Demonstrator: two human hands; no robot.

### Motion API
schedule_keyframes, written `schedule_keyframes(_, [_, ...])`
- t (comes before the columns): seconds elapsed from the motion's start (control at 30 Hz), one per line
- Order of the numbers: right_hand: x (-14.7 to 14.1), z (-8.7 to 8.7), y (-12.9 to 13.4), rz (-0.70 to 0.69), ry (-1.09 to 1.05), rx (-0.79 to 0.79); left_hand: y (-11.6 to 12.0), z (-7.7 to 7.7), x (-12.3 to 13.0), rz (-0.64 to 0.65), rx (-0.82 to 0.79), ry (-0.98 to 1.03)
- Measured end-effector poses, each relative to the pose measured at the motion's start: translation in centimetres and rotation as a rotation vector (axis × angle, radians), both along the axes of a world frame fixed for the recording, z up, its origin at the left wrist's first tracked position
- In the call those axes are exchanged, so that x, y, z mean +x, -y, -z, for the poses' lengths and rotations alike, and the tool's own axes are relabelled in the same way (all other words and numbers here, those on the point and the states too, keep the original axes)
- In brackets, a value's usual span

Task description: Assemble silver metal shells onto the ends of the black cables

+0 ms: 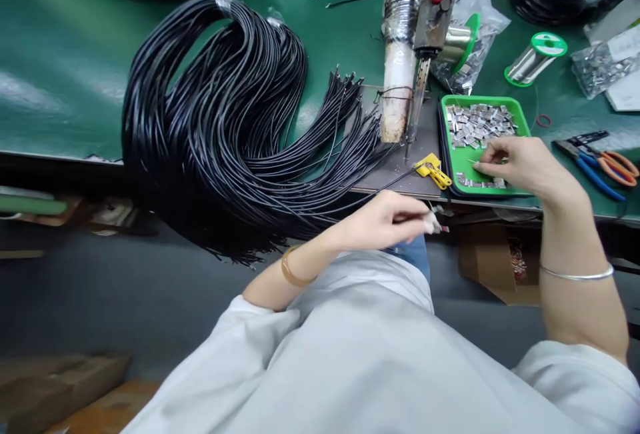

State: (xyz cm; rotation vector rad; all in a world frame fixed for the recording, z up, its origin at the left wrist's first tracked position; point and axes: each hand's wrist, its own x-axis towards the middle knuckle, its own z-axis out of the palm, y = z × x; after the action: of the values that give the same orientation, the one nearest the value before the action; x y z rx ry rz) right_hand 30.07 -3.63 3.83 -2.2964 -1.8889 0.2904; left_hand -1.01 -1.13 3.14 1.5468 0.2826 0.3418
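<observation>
My right hand (pixel 517 162) is over the green tray (pixel 524 114), thumb and fingers pinched together; a thin pale tip shows at the fingertips, too small to name. Small metal connectors (pixel 481 124) lie heaped in the tray's far part, and a row of connectors (pixel 475 181) lines its near side. At the bench edge my left hand (pixel 395 221) is closed, with white coverings on its fingertips. Something small and whitish-red sits at those fingertips; I cannot make it out. Just beyond, a yellow clip (pixel 434 171) holds the end of a black cable.
A large bundle of black cables (pixel 215 107) hangs over the bench edge at left. A soldering iron (pixel 415 101) points down beside a taped tube (pixel 397 81). Solder spools (pixel 535 61), pliers (pixel 597 164) and bagged connectors (pixel 607 64) are at right.
</observation>
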Motion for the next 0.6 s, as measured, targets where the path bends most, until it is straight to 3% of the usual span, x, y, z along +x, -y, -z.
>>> schedule_keyframes(0.07, [0.5,0.4,0.2,0.024,-0.068,-0.038,-0.3,2.3,0.4,-0.338,-0.195,0.057])
schedule_keyframes(0.17, [0.9,1.4,0.8,0.074,-0.111,0.003,-0.8,4.6,0.5,-0.52,-0.422,0.064])
schedule_keyframes(0.23, [0.4,1.9,1.5,0.056,-0.056,0.093,-0.9,5.1,0.5,-0.542,-0.481,0.065])
schedule_keyframes(0.33, [-2.0,1.8,2.8,0.023,0.021,0.372,-0.8,4.8,0.6,-0.566,-0.499,0.083])
schedule_keyframes(0.4, [-4.9,1.4,3.6,0.015,-0.099,0.585,-0.8,4.3,0.8,-0.574,-0.488,0.098])
schedule_keyframes(0.47, [-8.2,1.1,4.3,0.118,-0.266,0.787,-0.9,3.9,1.0,-0.574,-0.46,0.108])
schedule_keyframes(0.6, [-13.4,2.1,4.6,0.11,-0.444,0.916,-1.0,3.3,1.3,-0.578,-0.391,0.121])
